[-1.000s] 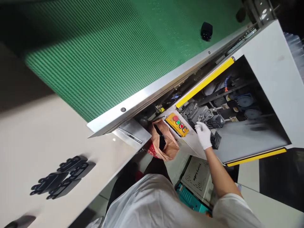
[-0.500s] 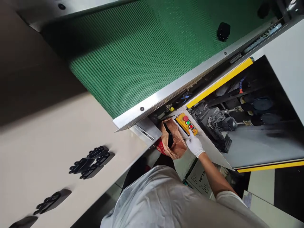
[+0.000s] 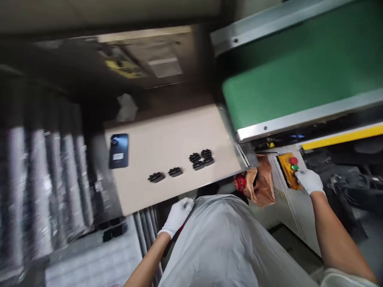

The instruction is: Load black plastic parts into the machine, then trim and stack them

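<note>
My right hand [image 3: 310, 181], in a white glove, rests against the yellow button box [image 3: 286, 168]. Its fingertips reach the button face just below the green button [image 3: 294, 167] and cover the buttons there; the red mushroom button [image 3: 293, 160] stays visible above. No object shows in that hand. My left hand [image 3: 180, 215], also white-gloved, hangs by my grey clothing in front of the table [image 3: 158, 147]. Its fingers are curled in, with nothing seen in them. Several small black parts [image 3: 198, 164] lie on the table, two of them [image 3: 175, 172] [image 3: 156, 177] apart from the cluster.
A green conveyor belt [image 3: 305, 75] with a metal rail [image 3: 314, 113] runs along the right. Below its end hangs an open brown paper bag [image 3: 265, 183]. A dark phone [image 3: 119, 150] lies at the table's left. Plastic-wrapped stacks [image 3: 56, 191] stand farther left, blurred.
My view has swung left, bringing the whole table, the phone and my left hand into sight. My right hand remains at the button box.
</note>
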Action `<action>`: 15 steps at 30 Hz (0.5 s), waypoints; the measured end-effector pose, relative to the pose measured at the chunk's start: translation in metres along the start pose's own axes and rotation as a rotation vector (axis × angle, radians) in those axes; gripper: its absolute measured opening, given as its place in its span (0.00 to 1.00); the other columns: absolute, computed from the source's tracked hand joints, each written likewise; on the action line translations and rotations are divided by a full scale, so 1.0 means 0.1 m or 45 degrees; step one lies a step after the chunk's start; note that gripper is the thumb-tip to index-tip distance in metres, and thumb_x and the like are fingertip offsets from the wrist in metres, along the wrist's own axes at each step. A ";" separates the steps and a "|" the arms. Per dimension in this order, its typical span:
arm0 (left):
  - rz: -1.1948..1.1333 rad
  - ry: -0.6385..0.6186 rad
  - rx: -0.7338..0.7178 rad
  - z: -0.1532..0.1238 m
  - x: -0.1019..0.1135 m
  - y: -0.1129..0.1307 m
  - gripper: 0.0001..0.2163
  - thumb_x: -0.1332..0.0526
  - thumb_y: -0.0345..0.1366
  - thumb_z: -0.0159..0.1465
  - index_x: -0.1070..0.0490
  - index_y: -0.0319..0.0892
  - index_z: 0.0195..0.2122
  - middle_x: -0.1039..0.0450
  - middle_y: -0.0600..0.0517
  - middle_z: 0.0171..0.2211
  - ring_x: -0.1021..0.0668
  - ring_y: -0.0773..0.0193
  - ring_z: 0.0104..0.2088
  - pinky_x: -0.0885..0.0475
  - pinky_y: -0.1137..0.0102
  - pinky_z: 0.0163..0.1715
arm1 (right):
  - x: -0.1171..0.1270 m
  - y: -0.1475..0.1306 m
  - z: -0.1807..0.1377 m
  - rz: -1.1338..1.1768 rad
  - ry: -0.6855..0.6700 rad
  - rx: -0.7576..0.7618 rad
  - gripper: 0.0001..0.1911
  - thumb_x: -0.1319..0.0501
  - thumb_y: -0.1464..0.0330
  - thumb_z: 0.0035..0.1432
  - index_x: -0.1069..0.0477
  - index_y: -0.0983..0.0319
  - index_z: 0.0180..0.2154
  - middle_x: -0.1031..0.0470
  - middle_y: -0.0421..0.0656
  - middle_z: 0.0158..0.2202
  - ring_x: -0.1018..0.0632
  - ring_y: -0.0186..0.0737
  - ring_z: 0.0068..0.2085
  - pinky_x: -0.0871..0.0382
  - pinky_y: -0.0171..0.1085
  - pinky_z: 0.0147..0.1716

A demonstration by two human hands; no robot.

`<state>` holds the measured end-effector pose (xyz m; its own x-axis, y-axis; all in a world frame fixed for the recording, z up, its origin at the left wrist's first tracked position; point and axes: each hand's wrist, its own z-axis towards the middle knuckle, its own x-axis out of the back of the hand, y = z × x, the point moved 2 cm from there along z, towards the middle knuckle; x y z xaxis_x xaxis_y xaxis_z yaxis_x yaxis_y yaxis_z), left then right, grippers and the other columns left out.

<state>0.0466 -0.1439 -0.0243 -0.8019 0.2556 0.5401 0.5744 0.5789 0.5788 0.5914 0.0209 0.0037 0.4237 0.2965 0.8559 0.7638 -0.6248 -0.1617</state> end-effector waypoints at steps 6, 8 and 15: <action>0.294 0.898 -0.257 0.15 1.08 0.19 0.22 0.36 0.40 0.63 0.28 0.39 0.58 0.24 0.38 0.53 0.24 0.45 0.56 0.32 0.53 0.60 | -1.51 -0.19 -0.96 0.264 -0.350 0.084 0.18 0.40 0.64 0.48 0.17 0.65 0.37 0.22 0.45 0.20 0.20 0.44 0.25 0.25 0.38 0.32; 0.364 0.861 -0.194 0.40 1.31 0.08 0.28 0.33 0.40 0.59 0.30 0.37 0.60 0.27 0.35 0.56 0.27 0.41 0.58 0.34 0.50 0.61 | -2.02 -0.24 -1.33 0.296 -0.459 0.124 0.17 0.39 0.64 0.45 0.17 0.63 0.34 0.24 0.42 0.18 0.22 0.43 0.24 0.25 0.39 0.32; 0.045 0.556 -0.113 0.80 1.40 -0.39 0.14 0.31 0.47 0.54 0.28 0.43 0.33 0.23 0.43 0.40 0.24 0.48 0.46 0.30 0.54 0.54 | -2.38 -0.25 -1.40 0.445 -0.399 0.118 0.24 0.37 0.62 0.42 0.19 0.69 0.40 0.30 0.38 0.17 0.24 0.42 0.23 0.26 0.40 0.30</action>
<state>-0.1018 -0.0688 -0.0201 -0.6476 -0.0876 0.7569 0.6275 0.5022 0.5950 0.4030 -0.1350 -0.1268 0.7787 0.2922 0.5551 0.5832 -0.6634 -0.4688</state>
